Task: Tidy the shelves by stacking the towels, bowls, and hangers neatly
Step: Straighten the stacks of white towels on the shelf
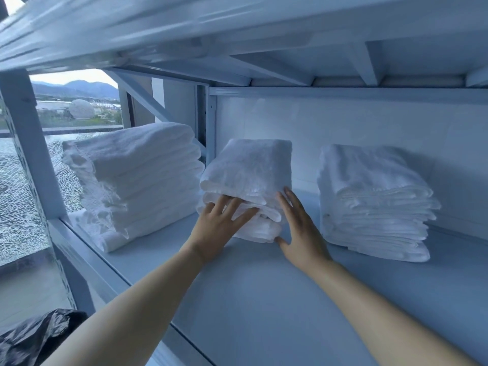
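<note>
Three stacks of folded white towels stand on a white metal shelf (pixel 264 299). The middle stack (pixel 250 167) is the smallest. My left hand (pixel 219 223) presses flat, fingers spread, against the front of this stack's lower towels. My right hand (pixel 301 228) lies flat against the stack's right side, fingers straight and pointing up, thumb low near the shelf. A tall stack (pixel 137 180) stands to the left and another tall stack (pixel 369 202) to the right. No bowls or hangers are in view.
An upper shelf (pixel 237 35) with ribs hangs close overhead. A white upright post (pixel 26 143) frames the left end. A black plastic bag (pixel 34 336) lies at the lower left. Behind the left post is a window.
</note>
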Demonstrator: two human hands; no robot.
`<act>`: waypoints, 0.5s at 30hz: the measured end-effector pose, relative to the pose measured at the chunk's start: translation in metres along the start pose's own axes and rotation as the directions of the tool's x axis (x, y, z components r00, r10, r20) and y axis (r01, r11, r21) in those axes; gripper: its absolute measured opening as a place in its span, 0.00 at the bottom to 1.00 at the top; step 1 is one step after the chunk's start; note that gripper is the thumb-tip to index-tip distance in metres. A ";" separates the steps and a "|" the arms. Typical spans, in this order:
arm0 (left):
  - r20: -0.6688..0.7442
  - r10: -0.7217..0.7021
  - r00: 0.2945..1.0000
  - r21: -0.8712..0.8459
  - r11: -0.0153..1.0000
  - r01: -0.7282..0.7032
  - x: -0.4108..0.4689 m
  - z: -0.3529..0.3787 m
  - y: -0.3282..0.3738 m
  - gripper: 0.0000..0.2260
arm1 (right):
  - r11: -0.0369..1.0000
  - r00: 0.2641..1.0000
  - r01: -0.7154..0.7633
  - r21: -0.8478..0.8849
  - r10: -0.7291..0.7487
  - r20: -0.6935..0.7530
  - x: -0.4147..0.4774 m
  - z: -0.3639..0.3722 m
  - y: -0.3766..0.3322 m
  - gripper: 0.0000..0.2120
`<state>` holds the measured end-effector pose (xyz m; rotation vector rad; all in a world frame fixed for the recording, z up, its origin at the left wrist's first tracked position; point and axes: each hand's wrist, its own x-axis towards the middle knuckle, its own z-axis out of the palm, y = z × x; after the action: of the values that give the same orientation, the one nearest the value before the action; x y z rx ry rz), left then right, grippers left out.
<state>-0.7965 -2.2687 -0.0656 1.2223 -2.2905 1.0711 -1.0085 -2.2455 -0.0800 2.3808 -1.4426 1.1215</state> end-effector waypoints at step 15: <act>0.022 -0.005 1.000 0.048 0.999 0.004 0.001 -0.014 0.000 0.34 | 0.997 0.997 0.048 -0.059 -0.044 0.067 -0.015 -0.012 0.000 0.49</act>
<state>-0.7976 -2.2591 -0.0557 1.2629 -2.2896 1.1219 -1.0183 -2.2292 -0.0811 2.4174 -1.4131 0.9840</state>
